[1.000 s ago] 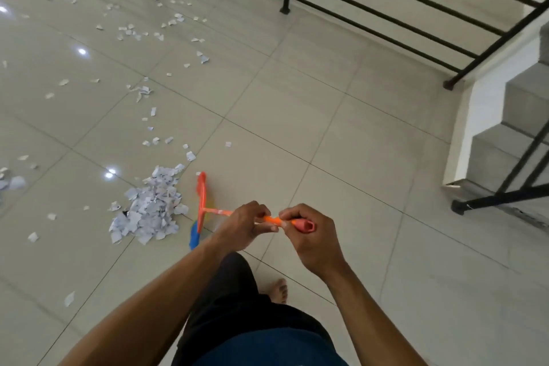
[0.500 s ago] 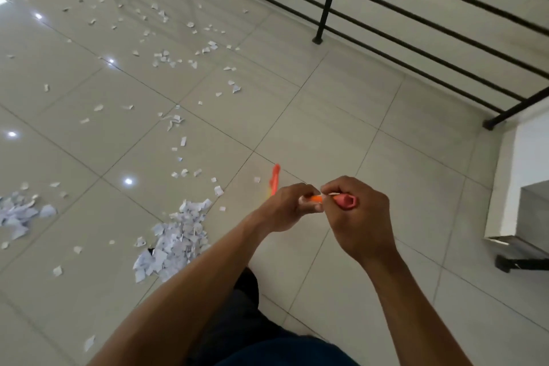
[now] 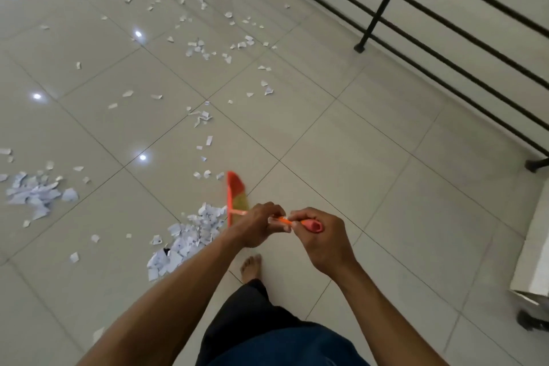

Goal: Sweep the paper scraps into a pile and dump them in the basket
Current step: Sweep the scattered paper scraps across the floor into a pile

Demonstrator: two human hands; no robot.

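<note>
An orange broom [image 3: 236, 196] with coloured bristles stands on the tiled floor, its head just right of a pile of white paper scraps [image 3: 187, 236]. My left hand [image 3: 257, 224] grips the broom's orange handle lower down. My right hand [image 3: 315, 236] grips the handle's pink end. A second, smaller pile of scraps [image 3: 32, 193] lies at the far left. Loose scraps [image 3: 205, 47] are scattered over the floor ahead. No basket is in view.
A black metal railing [image 3: 416, 26] runs along the right and far side. A white stair wall [image 3: 534, 252] stands at the right edge. My bare foot [image 3: 251, 266] is on the floor below my hands, beside the near pile.
The broom swung forward off the floor, then came back down beside the near pile. The view shifted left and forward, showing more scattered scraps and the left pile.
</note>
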